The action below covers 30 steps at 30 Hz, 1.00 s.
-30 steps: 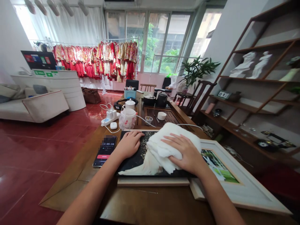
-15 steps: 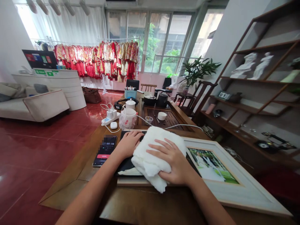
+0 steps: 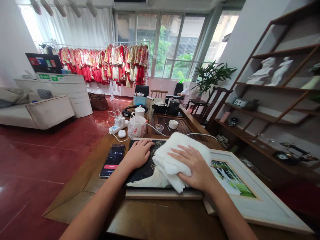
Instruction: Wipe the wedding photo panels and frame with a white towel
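A folded white towel [image 3: 163,156] lies on a dark framed picture [image 3: 143,171] at the table's near side. My right hand [image 3: 193,165] is spread over the towel, pressing it down, with the thumb tucked against its near fold. My left hand [image 3: 140,153] rests flat on the picture's left part, fingers stretched toward the towel and apart from it. Part of a pale dress shape shows on the picture below the towel; the right part is covered. To the right, a framed wedding photo [image 3: 235,180] with a wide white border lies partly behind my right forearm.
A phone [image 3: 112,161] lies left of the picture. Beyond it are a power strip [image 3: 118,125], a white earbud case [image 3: 122,133], a plastic jug [image 3: 136,127] and a tea tray [image 3: 185,125] with a white cup [image 3: 173,124]. A white cable crosses behind the towel.
My right hand has slid the towel to the right and slightly away, uncovering more of the dark picture. My left hand stays on the picture's left part.
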### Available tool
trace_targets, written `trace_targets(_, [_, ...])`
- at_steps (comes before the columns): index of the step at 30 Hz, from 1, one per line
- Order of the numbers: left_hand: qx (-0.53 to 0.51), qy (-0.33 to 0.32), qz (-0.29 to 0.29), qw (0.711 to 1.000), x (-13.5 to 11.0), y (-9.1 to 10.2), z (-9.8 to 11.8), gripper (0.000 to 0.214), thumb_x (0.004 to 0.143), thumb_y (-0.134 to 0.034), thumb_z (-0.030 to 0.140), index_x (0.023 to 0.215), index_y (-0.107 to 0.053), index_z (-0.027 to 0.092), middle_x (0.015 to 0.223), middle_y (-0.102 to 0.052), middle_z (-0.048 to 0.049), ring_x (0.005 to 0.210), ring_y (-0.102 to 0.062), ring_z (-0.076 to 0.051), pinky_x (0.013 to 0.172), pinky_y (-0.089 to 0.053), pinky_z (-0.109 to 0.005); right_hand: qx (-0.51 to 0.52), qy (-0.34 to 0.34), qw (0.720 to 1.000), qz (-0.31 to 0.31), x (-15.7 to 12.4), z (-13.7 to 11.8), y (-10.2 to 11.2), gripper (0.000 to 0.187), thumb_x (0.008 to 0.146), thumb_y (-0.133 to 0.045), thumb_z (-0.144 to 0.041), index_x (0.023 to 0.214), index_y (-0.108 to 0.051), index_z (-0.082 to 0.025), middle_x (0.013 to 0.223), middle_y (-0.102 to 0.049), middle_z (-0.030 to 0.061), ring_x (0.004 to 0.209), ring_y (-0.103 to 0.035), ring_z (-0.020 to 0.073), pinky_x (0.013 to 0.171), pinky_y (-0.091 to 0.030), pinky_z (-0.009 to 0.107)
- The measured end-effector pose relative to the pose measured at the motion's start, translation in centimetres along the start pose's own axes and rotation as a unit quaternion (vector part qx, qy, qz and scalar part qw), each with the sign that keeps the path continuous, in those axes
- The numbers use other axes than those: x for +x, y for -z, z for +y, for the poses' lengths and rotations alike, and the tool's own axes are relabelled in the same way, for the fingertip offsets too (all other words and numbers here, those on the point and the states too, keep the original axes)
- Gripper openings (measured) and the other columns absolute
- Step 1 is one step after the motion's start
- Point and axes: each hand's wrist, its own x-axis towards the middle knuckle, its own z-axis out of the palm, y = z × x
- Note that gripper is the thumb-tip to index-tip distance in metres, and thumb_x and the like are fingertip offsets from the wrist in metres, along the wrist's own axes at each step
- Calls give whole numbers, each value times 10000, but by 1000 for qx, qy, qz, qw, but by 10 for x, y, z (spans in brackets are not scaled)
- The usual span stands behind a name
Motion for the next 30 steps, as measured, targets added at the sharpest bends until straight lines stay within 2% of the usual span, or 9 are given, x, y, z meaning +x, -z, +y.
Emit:
trace_targets(3, [1,2,-1,1000,1,0,0,356,921,-381,159,1241,-497,265,1295,-521,-24,1240,-436,-193,1046,-327,-369,26,41,998,-30,7,-20,2,668,723,-573,-369,1374,-430,-336,1429,-447,-13,1343,-331,289,1092,-174,529])
trace_targets(6, [1,-3,-2,1000,1,0,0,351,927,-377,163,1240,-497,266,1297,-521,-24,1241,-434,-191,1042,-332,-368,47,59,996,-49,11,-27,4,706,686,-594,-376,1372,-427,-351,1431,-441,-35,1351,-319,281,1105,-156,511])
trace_targets(9, [2,-4,-2,1000,1,0,-1,364,920,-375,153,1245,-495,266,1296,-522,-26,1248,-429,-190,1047,-329,-371,47,39,997,-43,9,-17,3,684,696,-597,-382,1362,-439,-354,1421,-456,-29,1340,-340,277,1099,-180,511])
trace_targets(13, [0,-6,-1,1000,-1,0,-2,370,919,-373,154,1252,-491,262,1298,-520,-23,1247,-430,-192,1051,-325,-369,15,-24,1000,1,1,7,0,603,759,-568,-376,1351,-462,-335,1398,-487,5,1309,-385,296,1068,-234,542])
trace_targets(16, [0,-2,-2,1000,-1,0,-2,367,921,-378,162,1256,-489,259,1305,-515,-23,1245,-431,-195,1056,-318,-370,-5,-38,999,20,-3,14,-2,592,770,-569,-385,1350,-471,-319,1385,-501,24,1293,-400,313,1057,-242,561])
trace_targets(19, [2,4,-4,1000,-1,0,-2,365,921,-382,166,1256,-490,263,1309,-512,-24,1248,-428,-197,1056,-317,-372,-3,-10,1000,16,-1,4,-2,620,752,-573,-370,1360,-463,-317,1392,-494,31,1301,-386,322,1065,-217,565])
trace_targets(25, [-6,3,-8,1000,0,2,0,346,937,-371,178,1249,-492,266,1305,-517,-27,1246,-430,-191,1044,-332,-374,56,73,995,-43,12,-30,2,717,680,-583,-388,1380,-437,-335,1417,-464,5,1331,-345,320,1101,-154,529])
trace_targets(27, [-7,4,-11,1000,0,2,0,348,937,-371,176,1252,-489,266,1308,-517,-27,1248,-429,-191,1046,-329,-375,68,77,994,-47,13,-30,3,732,664,-593,-389,1378,-443,-331,1410,-472,9,1328,-350,319,1105,-153,516])
trace_targets(30, [-2,6,-9,1000,0,2,1,358,926,-374,158,1249,-492,261,1305,-517,-25,1250,-426,-189,1056,-318,-372,55,49,997,-31,8,-17,4,680,701,-590,-381,1365,-459,-319,1400,-483,24,1321,-365,308,1095,-184,513])
